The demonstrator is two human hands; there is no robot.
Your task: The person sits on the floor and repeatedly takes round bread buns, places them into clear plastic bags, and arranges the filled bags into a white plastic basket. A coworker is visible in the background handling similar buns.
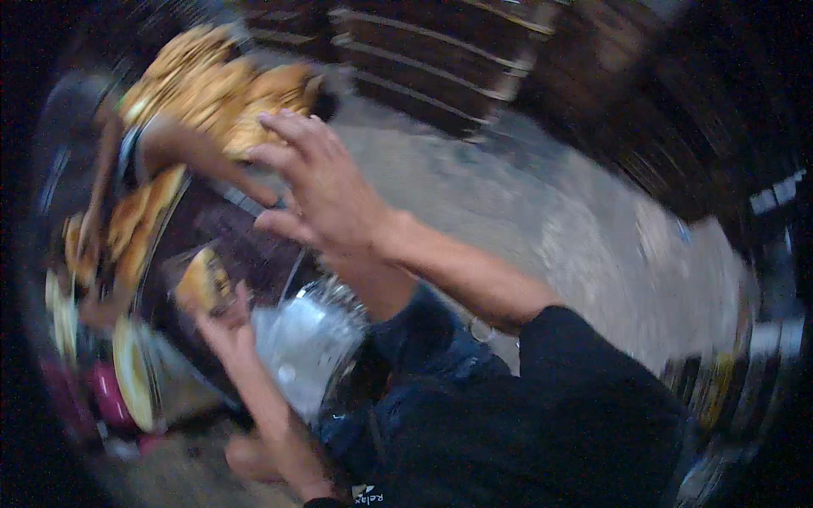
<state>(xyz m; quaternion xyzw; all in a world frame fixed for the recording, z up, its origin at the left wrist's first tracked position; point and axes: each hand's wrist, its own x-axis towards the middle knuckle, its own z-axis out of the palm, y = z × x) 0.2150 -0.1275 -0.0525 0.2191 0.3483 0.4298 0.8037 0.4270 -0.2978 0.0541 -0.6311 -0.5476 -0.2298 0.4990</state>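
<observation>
A bun-like piece of bread (203,284) with a golden crust and a dark patch on one side is in my left hand (227,326), whose fingers are closed round it above a dark flat surface (229,224). My right hand (318,182) is raised with its fingers apart and nothing in it. Its fingertips overlap the edge of a big heap of golden bread (212,89) in the view; blur hides whether they touch. Beside my leg a clear plastic bag or sheet (296,347) shines.
At the left, another person's arm (190,152) reaches toward the dark surface, near more bread pieces (144,224). A pale round container (135,372) and a pink object (110,394) stand lower left. Slatted crates (423,68) are stacked beyond the grey floor (542,195).
</observation>
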